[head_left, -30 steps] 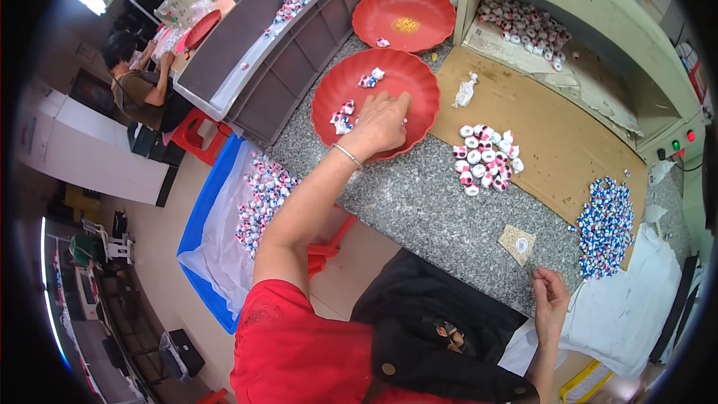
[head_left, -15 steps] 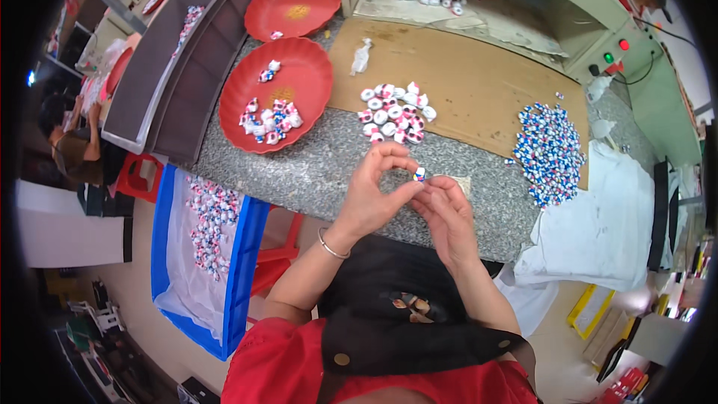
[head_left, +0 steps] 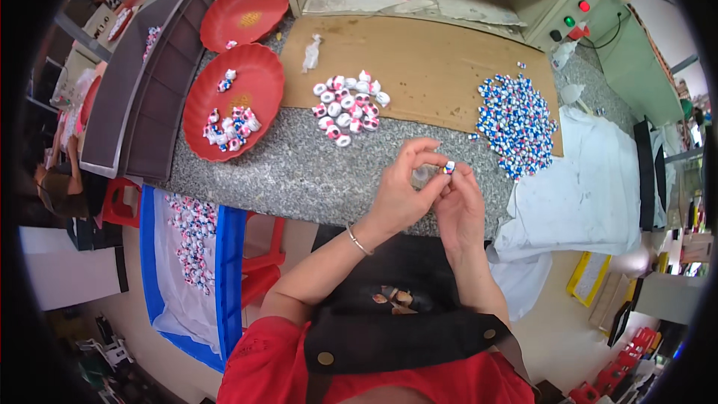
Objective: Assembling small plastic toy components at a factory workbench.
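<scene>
Above the front edge of the counter, the fingertips of both my hands meet on a small white and blue piece (head_left: pixel 449 168). My left hand (head_left: pixel 404 191) curls thumb and index finger into a ring that closes at it. My right hand (head_left: pixel 461 206) pinches the same piece from the other side; its lower fingers are partly hidden. To the right lies a heap of small blue and white pieces (head_left: pixel 516 123). On the left, a cluster of round white and pink pieces (head_left: pixel 348 105) straddles the cardboard edge.
A red scalloped plate (head_left: pixel 265 78) holds several assembled-looking pieces, with another red plate (head_left: pixel 243 11) behind. More pieces sit in the open cabinet (head_left: pixel 449 4) and blue crate (head_left: pixel 228 269). A white cloth (head_left: pixel 576 187) drapes the right side; a grey bin (head_left: pixel 142 90) stands left.
My view has turned to the right, so the counter's things sit further left. Both hands have moved rightward, nearer the blue and white heap, still pinching the small piece together.
</scene>
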### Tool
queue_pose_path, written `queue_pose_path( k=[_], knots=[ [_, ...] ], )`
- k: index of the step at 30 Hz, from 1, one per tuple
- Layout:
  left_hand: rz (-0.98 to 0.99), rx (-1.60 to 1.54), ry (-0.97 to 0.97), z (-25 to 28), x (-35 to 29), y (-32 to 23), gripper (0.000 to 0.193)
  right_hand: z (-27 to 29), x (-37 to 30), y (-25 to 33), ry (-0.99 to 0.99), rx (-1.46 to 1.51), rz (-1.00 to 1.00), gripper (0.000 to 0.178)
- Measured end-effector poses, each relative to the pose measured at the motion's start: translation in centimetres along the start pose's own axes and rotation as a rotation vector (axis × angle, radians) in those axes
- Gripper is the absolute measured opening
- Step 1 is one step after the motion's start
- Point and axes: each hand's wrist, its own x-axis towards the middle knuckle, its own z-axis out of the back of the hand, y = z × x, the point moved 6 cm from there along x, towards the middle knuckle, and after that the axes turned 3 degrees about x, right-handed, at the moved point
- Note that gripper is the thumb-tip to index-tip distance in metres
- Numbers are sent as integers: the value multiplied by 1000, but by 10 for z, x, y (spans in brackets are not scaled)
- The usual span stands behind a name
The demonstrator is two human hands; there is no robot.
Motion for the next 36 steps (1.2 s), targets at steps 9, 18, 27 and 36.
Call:
queue_pose_path(
  k=[9,18,27,36],
  knots=[
    [107,-261,65,-6,-17,11,59,46,36,46,-76,-512,347,17],
    [-38,692,-370,231,-25,16,4,12,26,88,315,-1789,643,12],
    [13,1140,89,266,22,59,23,5,26,81,247,-1788,526,9],
    [-163,1085,8,275,30,31,25,-7,29,79,376,-1913,516,8]
  ],
)
